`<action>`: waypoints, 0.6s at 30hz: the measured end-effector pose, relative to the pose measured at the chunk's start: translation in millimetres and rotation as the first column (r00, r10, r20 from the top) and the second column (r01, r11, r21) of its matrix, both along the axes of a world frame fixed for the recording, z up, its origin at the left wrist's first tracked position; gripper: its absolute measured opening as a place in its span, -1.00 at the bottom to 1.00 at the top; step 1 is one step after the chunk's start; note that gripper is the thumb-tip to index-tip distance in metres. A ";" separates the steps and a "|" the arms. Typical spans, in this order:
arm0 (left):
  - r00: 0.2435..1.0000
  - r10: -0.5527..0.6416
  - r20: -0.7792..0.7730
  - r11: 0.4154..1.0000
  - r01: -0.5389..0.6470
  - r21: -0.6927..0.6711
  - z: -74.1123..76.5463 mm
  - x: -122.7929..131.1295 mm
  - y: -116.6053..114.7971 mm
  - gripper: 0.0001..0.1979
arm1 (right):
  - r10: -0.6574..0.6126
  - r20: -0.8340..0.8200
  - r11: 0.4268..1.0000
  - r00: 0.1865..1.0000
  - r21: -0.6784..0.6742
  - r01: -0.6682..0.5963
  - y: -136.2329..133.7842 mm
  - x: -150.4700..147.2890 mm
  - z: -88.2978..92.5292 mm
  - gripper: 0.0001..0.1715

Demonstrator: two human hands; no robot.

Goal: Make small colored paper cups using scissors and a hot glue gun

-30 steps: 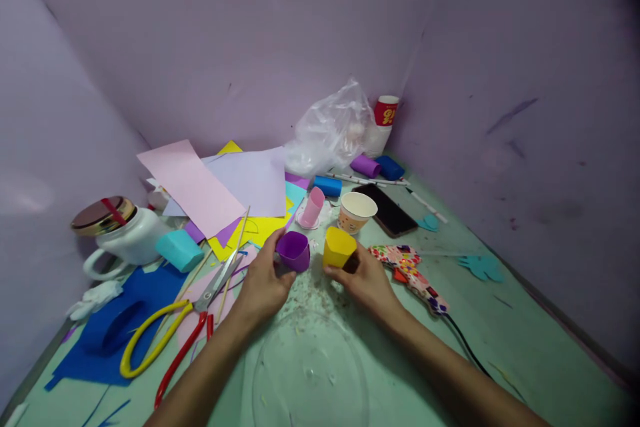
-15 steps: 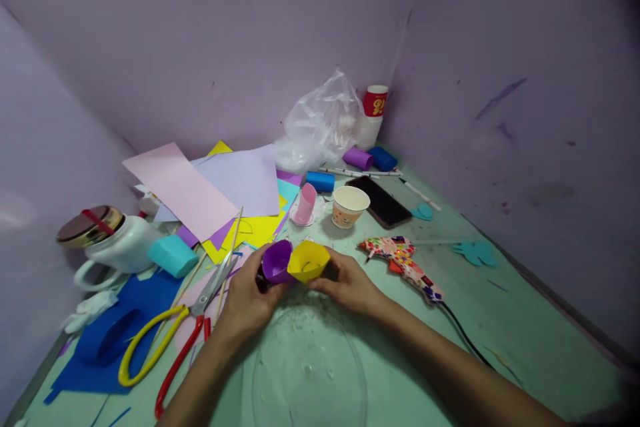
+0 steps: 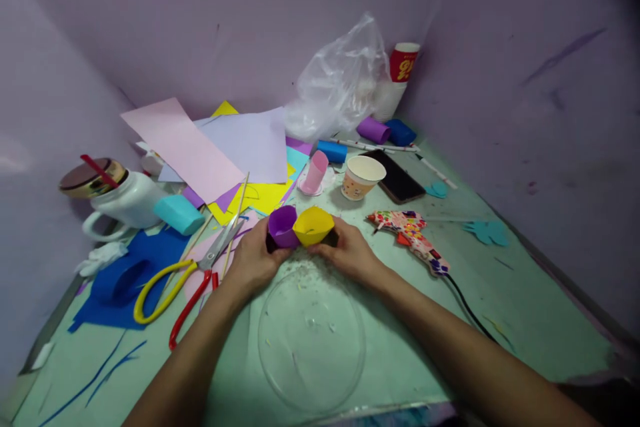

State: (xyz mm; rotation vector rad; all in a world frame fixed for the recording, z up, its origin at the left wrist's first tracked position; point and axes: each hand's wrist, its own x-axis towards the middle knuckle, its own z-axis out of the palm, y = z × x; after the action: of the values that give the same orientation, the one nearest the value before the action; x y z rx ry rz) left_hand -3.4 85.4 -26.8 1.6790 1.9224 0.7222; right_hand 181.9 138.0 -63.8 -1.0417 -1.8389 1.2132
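A: Biggest first?
B: Pale green table [image 3: 520,307], mauve walls [image 3: 200,27] behind it and at both sides.
A: Sheets?
B: Blue sheet [image 3: 160,253] at left. Lilac sheet [image 3: 255,140] farther back, pink sheet [image 3: 185,147] overlapping its left part.
A: Next down?
B: Clear plastic bag [image 3: 335,83], crumpled, at the rear. Clear round disc [image 3: 315,353], flat on the table between the forearms. Scissors [image 3: 207,263] left of the left forearm, red and yellow handles spread. White mug [image 3: 130,203], lidded, far left.
A: Hands?
B: Left hand [image 3: 255,257] clamped on the purple paper tube [image 3: 283,233], thumb in front. Right hand [image 3: 353,253] clamped on the yellow paper tube [image 3: 314,230], thumb low in front. Hands close, not touching.
A: Mid-size stuff?
B: Floral glue gun [image 3: 415,237], lying right of the right hand. Dark phone [image 3: 397,177] behind it, paper cup [image 3: 359,185] just left of the phone.
A: And the held tubes?
B: Centre, just past the disc, side by side, edges meeting, mouths upward. Can't tell if they rest on the table.
A: Smallest?
B: Pink tube [image 3: 316,172], tilted on a round base, behind the yellow one.
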 end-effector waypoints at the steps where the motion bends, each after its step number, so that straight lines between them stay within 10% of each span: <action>1: 1.000 0.006 -0.009 1.000 -0.006 -0.006 0.7 0.6 -0.4 -0.56 | -0.017 0.012 1.000 1.000 0.005 0.017 -0.2 0.3 -1.5 -0.54; 18: 0.997 0.069 -0.035 0.997 -0.070 -0.012 -0.2 10.1 -3.4 -0.55 | -0.194 0.216 0.961 0.957 0.239 0.141 -4.3 -3.7 2.1 -0.56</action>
State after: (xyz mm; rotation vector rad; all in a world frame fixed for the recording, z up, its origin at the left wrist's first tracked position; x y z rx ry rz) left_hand 6.8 82.0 -26.9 1.6338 2.0141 0.7087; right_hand 178.2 133.7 -61.7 -1.2301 -1.9667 0.7891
